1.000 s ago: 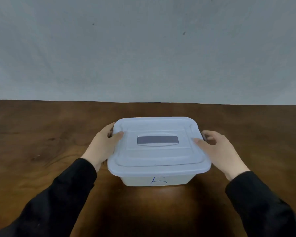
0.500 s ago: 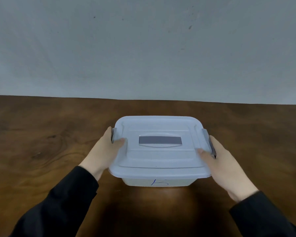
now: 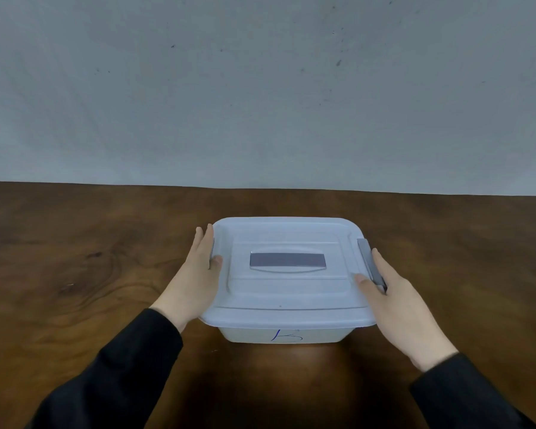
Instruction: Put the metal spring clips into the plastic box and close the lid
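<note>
Lid (image 3: 287, 292) sits on box (image 3: 283, 335). My left hand (image 3: 195, 274) & right hand (image 3: 398, 301) lie flat, fingers straight, pressing grey latches (image 3: 371, 263) at box's short ends.

blue handwritten "b" on plastic box (image 3: 283, 334) front wall.

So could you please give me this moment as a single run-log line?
lid: on box | left hand: on left latch | right hand: on right latch | clips: not visible

lid (image 3: 287, 292) on box (image 3: 283, 334) — table (image 3: 75, 274) beneath, a hand each side
</note>
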